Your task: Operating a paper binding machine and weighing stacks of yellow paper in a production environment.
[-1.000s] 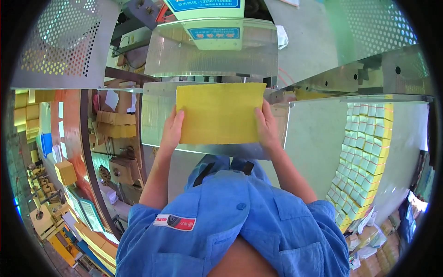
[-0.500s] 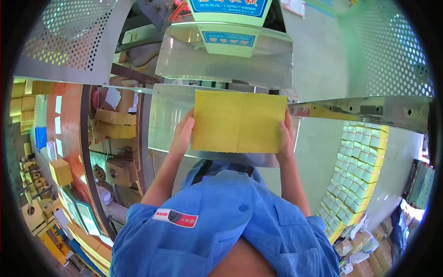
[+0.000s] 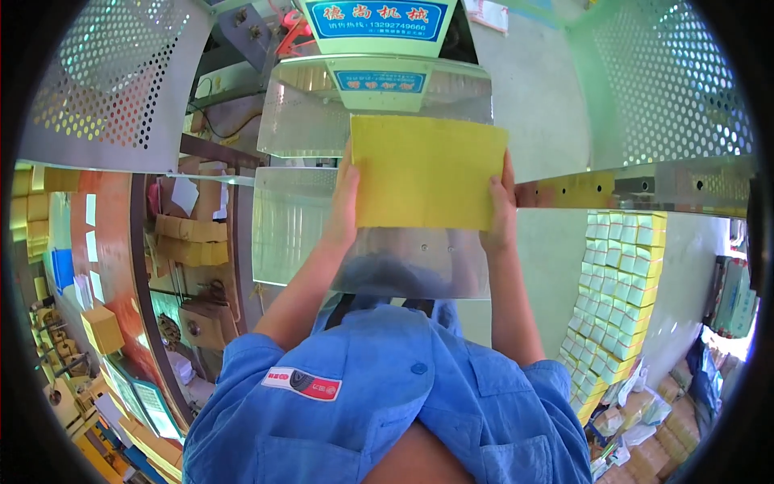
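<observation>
Both hands hold a yellow rectangular sheet of paper or card (image 3: 431, 173) by its two short sides, in front of my chest. Whether it is a single sheet or a stack, I cannot tell. My left hand (image 3: 345, 202) grips the left edge, its thumb along the side and its other fingers behind. On the right edge my right hand (image 3: 503, 202) does the same. Below and behind the sheet is a shiny metal plate (image 3: 298, 226) of a machine. A second, tilted metal panel (image 3: 379, 105) rises beyond it, partly covered by the sheet's far edge.
Perforated metal guards stand at the far left (image 3: 97, 81) and far right (image 3: 661, 89). A metal bar with holes (image 3: 629, 187) runs out to the right. Beneath it are long rows of banded white and yellow bundles (image 3: 617, 298). A brown frame (image 3: 141, 282) stands at left.
Both hands have carried the yellow sheet farther from my body, and its far edge now overlaps the tilted panel. More of the plate's near part shows. The view has shifted slightly.
</observation>
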`<state>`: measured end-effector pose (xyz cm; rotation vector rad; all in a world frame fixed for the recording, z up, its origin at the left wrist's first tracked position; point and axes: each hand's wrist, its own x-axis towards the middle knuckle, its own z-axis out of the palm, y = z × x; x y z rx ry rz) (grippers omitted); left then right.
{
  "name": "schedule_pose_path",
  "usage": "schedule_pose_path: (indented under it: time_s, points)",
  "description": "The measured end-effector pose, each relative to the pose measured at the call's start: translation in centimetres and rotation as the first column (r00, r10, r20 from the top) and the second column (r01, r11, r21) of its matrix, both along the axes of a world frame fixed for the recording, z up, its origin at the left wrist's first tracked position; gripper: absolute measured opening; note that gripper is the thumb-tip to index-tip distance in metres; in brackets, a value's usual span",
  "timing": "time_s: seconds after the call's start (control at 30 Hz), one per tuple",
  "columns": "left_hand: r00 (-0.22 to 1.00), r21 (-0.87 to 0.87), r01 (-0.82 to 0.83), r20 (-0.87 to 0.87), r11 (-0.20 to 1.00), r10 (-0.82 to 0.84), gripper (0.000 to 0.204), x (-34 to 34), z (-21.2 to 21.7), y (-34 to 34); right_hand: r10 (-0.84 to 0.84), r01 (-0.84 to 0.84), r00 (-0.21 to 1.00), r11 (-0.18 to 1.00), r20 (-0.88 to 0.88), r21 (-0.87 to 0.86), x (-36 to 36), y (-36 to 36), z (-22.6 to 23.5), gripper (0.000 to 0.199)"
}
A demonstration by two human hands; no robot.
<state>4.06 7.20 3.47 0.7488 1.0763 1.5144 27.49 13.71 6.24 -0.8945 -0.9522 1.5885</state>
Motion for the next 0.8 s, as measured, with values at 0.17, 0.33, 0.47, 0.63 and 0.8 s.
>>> schedule_pose_path:
  time_s: [0.17, 0.33, 0.47, 0.63, 0.8]
  points:
    - [0.997, -0.004, 0.059, 0.045, 0.998, -0.059, 0.064, 0.0, -0.8, 0.8, 0.043, -0.041, 0.997, 0.998, 0.061, -0.041, 0.3, 1.7, -2.2, 0.06]
    - [0.993, -0.063, 0.029, 0.114, 0.998, -0.021, 0.064, -0.2, -0.6, 0.9, 0.078, -0.077, 0.996, 0.996, 0.037, -0.045, 0.3, 1.9, -1.9, 0.06]
    - [0.994, -0.074, 0.004, 0.112, 0.997, 0.004, 0.063, 0.1, -0.9, 0.7, 0.099, -0.096, 0.993, 0.994, 0.06, -0.052, 0.7, 1.8, -2.7, 0.06]
    - [0.986, -0.12, 0.02, 0.165, 0.993, 0.0, 0.06, 0.7, -0.7, 0.7, 0.1, -0.1, 0.995, 0.995, -0.005, -0.03, 1.0, 1.4, -2.6, 0.059]
    - [0.999, -0.148, -0.01, 0.046, 0.989, 0.017, 0.058, 1.4, -0.9, 1.4, 0.006, -0.004, 1.0, 0.995, 0.017, -0.099, 0.3, 2.1, -3.0, 0.054]
